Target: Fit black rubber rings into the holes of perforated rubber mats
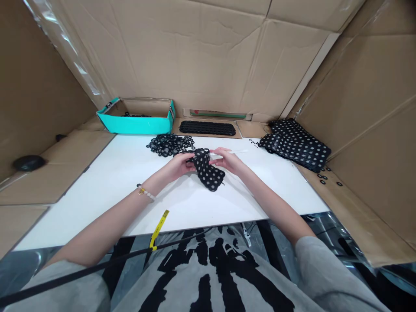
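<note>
Over the middle of the white table [188, 203], my left hand [178, 167] grips the upper left edge of a black piece with pale dots [208, 172]. The piece is soft and hangs down toward me. My right hand [227, 159] is closed at the piece's upper right edge and holds a thin white stick [239, 151] that points out to the right. The stick's left end is hidden by the fingers and the piece. Just behind my left hand lies a loose pile of small black rings [166, 144].
A turquoise box [139, 125] with black rings inside stands at the back left. Behind my hands lies a black strip of rows [207, 128]. A larger black dotted piece [297, 145] rests at the right, with loose rings [322, 177] beside it. Cardboard walls [182, 56] surround the table.
</note>
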A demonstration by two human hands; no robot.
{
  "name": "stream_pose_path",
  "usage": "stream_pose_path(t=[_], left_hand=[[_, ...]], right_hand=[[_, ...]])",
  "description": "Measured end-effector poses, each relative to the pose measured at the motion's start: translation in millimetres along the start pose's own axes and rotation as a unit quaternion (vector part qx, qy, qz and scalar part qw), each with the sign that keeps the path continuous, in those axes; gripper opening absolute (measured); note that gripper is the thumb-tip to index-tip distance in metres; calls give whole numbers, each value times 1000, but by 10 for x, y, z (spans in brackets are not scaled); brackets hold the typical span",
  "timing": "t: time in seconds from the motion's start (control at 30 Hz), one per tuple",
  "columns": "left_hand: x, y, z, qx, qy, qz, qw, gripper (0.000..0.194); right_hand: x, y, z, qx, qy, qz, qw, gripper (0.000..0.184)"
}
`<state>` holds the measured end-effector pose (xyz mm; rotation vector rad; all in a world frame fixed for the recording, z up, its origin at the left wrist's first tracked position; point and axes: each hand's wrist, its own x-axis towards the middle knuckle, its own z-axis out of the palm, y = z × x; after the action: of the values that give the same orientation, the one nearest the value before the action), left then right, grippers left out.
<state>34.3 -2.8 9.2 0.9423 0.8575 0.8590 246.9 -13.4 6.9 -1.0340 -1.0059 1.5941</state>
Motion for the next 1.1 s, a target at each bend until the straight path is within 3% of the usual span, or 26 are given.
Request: stream_pose_path(t=[0.13, 0.27, 0.4, 0.87, 1.1], left_hand=[[-20, -14, 27, -4, 23, 33, 999, 22], [-38, -45, 22, 80, -5, 32, 996, 36], [-20, -107, 9, 133, 18, 53, 990, 40], [-62, -81, 75, 117, 61, 23, 991, 40], [-52, -81, 66, 126, 57, 7, 990, 42]], right_hand=[[0, 57, 36, 18, -45, 72, 996, 7], [-30, 101, 123, -24, -21, 27, 999, 9], [-80, 100, 199, -65, 3, -14, 998, 10], [-127, 272, 307, -176, 99, -65, 977, 7], [-141, 273, 327, -149, 95, -61, 982, 8]])
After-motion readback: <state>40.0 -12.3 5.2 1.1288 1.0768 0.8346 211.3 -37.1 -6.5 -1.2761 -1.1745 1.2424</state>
